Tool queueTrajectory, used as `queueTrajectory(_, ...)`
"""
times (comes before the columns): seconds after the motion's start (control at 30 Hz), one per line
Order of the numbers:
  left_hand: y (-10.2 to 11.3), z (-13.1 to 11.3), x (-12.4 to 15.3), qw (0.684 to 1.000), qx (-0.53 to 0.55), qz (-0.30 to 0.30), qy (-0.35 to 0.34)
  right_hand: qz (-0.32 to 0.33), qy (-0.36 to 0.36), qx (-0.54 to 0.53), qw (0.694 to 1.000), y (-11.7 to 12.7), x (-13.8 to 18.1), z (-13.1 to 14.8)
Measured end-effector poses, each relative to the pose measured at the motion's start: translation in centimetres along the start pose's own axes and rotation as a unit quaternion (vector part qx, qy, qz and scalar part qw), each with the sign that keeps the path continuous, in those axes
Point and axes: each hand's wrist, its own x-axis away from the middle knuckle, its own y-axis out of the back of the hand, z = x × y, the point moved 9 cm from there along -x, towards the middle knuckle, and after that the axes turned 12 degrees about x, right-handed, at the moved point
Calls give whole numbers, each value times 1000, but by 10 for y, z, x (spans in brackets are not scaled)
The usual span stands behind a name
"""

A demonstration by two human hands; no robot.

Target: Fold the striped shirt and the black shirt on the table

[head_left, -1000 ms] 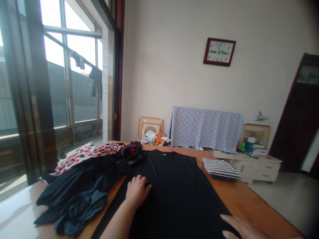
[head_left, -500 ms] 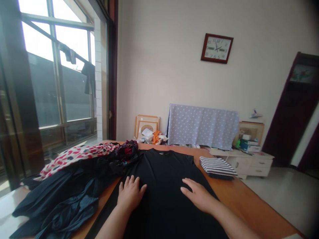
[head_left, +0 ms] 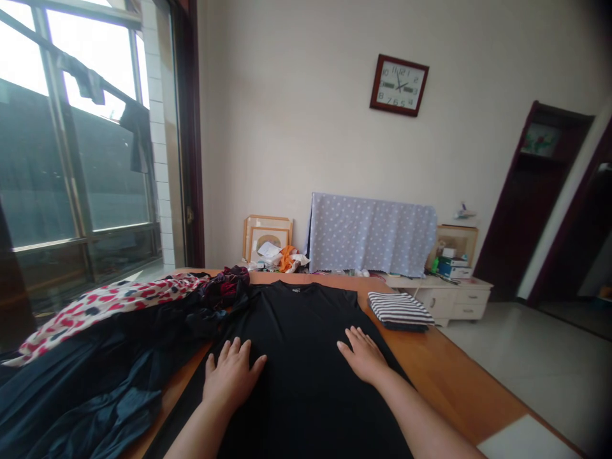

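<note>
A black shirt [head_left: 296,357] lies spread out on the orange-brown wooden table [head_left: 444,376], its collar at the far side and one sleeve running down toward me on the left. On the left part of the shirt my left hand [head_left: 233,373] rests flat, fingers spread. My right hand [head_left: 362,356] lies palm down on the right part, its fingers stretched out and thumb apart. Neither hand grips the cloth. The shirt's lower end runs out of the picture at the bottom.
Left of the shirt lie dark garments [head_left: 105,357], a white cloth with red and black marks [head_left: 109,303] and a dark red patterned garment [head_left: 227,285]. A folded striped garment [head_left: 399,309] sits at the right edge. Beyond stands a white cabinet [head_left: 459,299] and a polka-dot cloth [head_left: 370,233].
The view has turned to the right, so everything sits further left. My right hand has moved slightly forward and its fingers lie flatter. The left hand stays spread on the shirt.
</note>
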Motion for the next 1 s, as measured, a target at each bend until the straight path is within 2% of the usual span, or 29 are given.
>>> queueTrajectory(0.23, 3, 0, 1, 1000, -5, 4, 7, 4, 0, 1, 1000, 3, 1, 0)
queueTrajectory(0.47, 1, 1, -1, 1000, -4, -10, 1, 34, -3, -16, 999, -5, -8, -7)
queueTrajectory(0.63, 3, 0, 0, 1000, 0, -11, -1, 39, 21, -23, 999, -9, -15, -13)
queueTrajectory(0.77, 3, 0, 0, 1000, 2, -11, 2, 4, 33, -29, 999, -1, -22, -18)
queueTrajectory(1.0, 2, 1, 1, 1000, 6, -10, 5, -58, 0, -18, 998, 15, -42, -22)
